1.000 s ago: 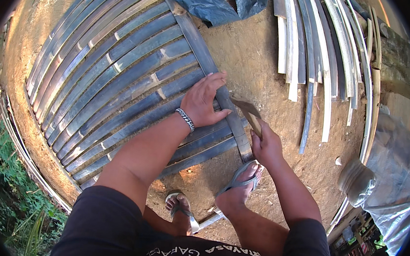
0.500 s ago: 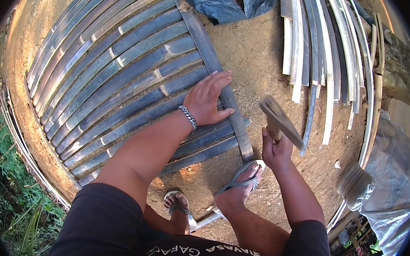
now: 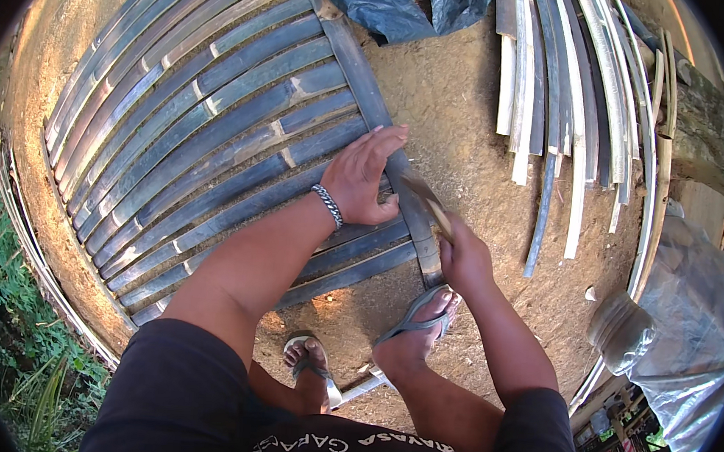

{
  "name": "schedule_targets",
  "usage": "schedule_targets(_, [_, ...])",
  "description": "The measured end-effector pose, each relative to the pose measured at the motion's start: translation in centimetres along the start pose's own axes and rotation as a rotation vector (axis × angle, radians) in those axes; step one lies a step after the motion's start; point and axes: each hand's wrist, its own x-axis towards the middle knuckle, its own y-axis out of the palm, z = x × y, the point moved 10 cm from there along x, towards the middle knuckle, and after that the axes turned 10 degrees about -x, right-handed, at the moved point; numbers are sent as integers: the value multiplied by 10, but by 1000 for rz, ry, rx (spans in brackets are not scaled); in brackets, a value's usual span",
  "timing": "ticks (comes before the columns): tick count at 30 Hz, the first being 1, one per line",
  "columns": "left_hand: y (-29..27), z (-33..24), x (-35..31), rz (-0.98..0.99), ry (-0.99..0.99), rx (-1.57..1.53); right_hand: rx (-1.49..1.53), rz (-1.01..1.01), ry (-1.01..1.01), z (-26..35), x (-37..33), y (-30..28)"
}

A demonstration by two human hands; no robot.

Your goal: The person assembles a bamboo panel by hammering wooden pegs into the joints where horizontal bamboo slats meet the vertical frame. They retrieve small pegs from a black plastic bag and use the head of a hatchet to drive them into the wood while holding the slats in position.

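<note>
My left hand [image 3: 360, 177] rests on the ends of the dark bamboo slats [image 3: 240, 153], its fingers stretched to the side rail [image 3: 356, 68] and its thumb apart. A silver chain bracelet [image 3: 327, 205] circles that wrist. My right hand [image 3: 467, 258] is closed around a wooden-handled tool [image 3: 428, 202] with a narrow, flat-looking head. The tool slants down over the rail, right beside my left thumb. Its far end is blurred, and I cannot tell whether it touches the rail. Slats lie side by side in a panel on the ground.
Long split bamboo strips [image 3: 575, 132] lie at the upper right. Dark plastic sheeting [image 3: 379, 6] is at the top. A clear plastic container [image 3: 621, 331] and silvery sheeting [image 3: 689, 286] stand at right. My sandalled foot [image 3: 416, 324] is by the rail's near end; green plants [image 3: 13, 283] grow at left.
My right hand has swung the tool down and left, from the bare ground to over the rail. My left hand stays in nearly the same place.
</note>
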Motion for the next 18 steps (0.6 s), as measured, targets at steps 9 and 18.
schedule_targets(9, [2, 3, 0, 8, -4, 4, 65, -150, -176, 14, -2, -23])
schedule_targets(18, [3, 4, -1, 7, 2, 13, 117, -140, -129, 2, -2, -23])
